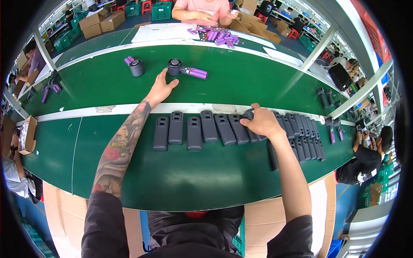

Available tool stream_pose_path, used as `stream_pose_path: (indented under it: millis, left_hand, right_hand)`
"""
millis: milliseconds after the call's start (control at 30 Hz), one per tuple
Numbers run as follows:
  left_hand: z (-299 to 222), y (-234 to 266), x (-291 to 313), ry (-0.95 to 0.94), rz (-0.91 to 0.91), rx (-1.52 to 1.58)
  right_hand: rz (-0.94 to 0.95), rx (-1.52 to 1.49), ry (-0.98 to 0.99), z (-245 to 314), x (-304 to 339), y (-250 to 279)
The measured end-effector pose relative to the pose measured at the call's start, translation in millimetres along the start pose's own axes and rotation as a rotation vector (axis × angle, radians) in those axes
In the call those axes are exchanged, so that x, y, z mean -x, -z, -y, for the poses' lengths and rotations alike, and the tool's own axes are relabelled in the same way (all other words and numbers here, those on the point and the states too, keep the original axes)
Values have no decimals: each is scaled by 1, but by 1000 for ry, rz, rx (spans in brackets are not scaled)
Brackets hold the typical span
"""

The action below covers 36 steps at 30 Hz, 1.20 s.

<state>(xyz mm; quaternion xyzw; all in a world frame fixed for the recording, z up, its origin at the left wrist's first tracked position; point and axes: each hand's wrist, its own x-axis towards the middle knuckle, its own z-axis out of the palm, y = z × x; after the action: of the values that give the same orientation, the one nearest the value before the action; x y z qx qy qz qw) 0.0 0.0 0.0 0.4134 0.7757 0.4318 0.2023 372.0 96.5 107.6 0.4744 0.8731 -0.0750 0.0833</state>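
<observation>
My left hand (161,89) reaches over the far green belt with fingers apart and holds nothing. Just beyond its fingertips lies a round dark fan-like head (174,67) with purple battery cells (195,73) attached on its right. To the left is a similar dark head (136,68) with purple cells. On the near green worktop, my right hand (263,122) is closed over the top of a dark grey handle casing (248,114) in a row. Its palm and fingers partly hide neighbouring casings. Left of it stand several more dark grey casings (209,127).
A white rail (129,109) divides worktop and belt. More casings (301,124) crowd the right side. A person in pink sits opposite, near a pile of purple cells (221,36). An open cardboard box (28,135) is at the left end. Metal posts (319,49) rise at the sides.
</observation>
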Motion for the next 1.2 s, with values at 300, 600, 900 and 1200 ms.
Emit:
stream_pose_path:
  millis: [300,600,900,1200]
  left_hand:
    - [-23,-3,-41,-8,-104,-132]
    - [-80,-15,5,37,51,541]
    - [-129,-25,58,92,124,1543]
    - [-155,-57,104,-110,328,1520]
  right_hand:
    - [-294,-730,-22,16,10,14]
    - [218,-2583,-13,42,-12,-28]
    - [-288,-1839,425,80,1,-50]
    - [-877,-996,507,97,26,-41]
